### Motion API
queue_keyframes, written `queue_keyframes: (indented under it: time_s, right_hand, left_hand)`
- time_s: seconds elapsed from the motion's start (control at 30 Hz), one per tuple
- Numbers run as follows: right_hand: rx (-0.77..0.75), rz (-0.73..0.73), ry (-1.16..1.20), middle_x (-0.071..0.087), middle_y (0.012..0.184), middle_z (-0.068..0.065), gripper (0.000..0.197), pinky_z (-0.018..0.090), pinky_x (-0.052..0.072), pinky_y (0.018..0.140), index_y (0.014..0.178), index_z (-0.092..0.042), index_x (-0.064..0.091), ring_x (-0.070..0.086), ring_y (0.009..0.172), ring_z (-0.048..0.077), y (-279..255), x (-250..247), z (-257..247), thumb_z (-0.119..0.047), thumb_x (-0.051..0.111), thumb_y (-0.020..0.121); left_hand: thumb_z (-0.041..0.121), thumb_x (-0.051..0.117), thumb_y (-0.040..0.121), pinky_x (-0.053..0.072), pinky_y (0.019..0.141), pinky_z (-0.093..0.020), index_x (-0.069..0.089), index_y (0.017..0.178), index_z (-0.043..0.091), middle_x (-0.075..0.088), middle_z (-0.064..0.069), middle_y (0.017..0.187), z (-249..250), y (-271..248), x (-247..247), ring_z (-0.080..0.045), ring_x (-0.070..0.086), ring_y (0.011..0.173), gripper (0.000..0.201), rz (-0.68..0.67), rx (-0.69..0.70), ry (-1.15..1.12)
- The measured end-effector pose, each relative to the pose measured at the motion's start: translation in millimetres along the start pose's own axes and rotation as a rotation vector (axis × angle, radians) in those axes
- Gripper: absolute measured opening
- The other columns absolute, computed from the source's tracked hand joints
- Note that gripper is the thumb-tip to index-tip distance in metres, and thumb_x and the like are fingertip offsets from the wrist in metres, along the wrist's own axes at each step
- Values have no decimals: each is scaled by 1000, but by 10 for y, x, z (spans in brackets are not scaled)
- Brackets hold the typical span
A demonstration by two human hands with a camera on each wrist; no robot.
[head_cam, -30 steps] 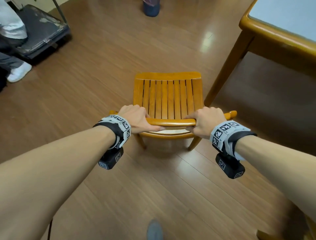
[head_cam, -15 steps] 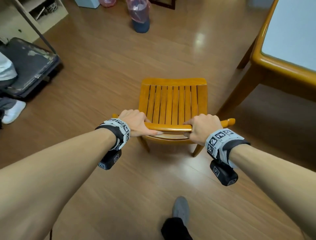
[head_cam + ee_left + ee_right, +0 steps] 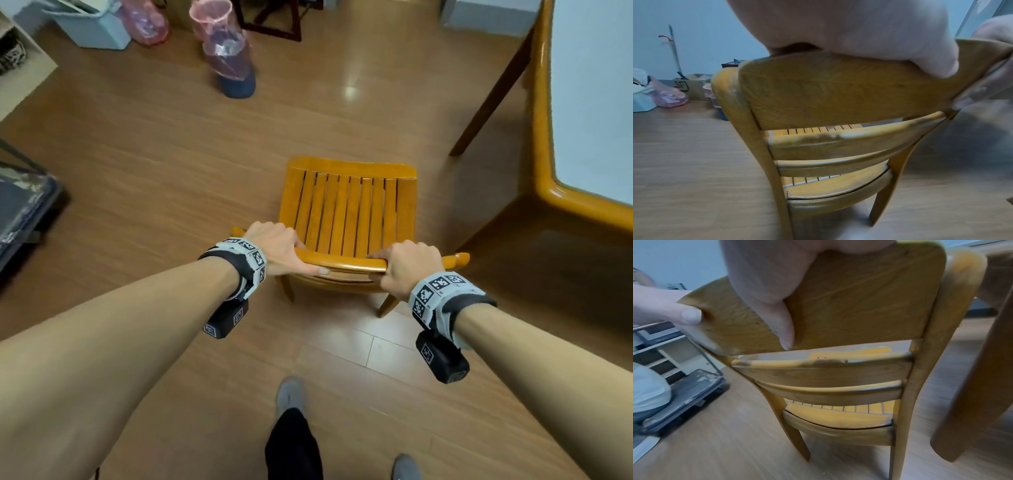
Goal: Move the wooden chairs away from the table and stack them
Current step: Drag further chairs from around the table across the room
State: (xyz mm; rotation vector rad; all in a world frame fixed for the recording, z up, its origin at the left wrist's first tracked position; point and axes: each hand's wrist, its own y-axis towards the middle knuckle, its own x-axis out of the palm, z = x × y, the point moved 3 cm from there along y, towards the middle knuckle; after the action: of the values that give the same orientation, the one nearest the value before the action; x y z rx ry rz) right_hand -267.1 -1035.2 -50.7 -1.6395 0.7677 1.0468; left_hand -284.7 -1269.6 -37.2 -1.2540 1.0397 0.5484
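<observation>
Both hands clamp the top rail of the wooden chair: the left hand near the rail's left end, the right hand toward its right end, fingers over the front, thumbs behind. Compared with a second ago, the chair stands farther out on the floor, well apart from the counter, whose leg now sits beyond it. A pink-bagged bin has come into view ahead.
</observation>
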Motion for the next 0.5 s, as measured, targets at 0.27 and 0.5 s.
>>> queue_keyframes:
  time_s: [0.27, 0.5]
  right_hand:
    - [129, -7, 55, 65, 82, -8, 42, 28, 47, 63, 131, -48, 59, 59, 72, 17, 829, -397, -130, -41, 57, 90]
    - [182, -9, 88, 63, 86, -6, 44, 29, 47, 66, 133, -47, 58, 57, 75, 18, 1649, -855, 113, -41, 58, 89]
  left_hand:
    - [98, 31, 65, 40, 62, -29, 71, 122, 32, 53, 11, 61, -707, 845, -489, -16, 55, 65, 96, -1, 144, 51]
    - [98, 33, 65, 40, 68, -31, 69, 126, 32, 69, 4, 84, -1043, 1739, -982, -20, 58, 75, 97, -16, 171, 65]
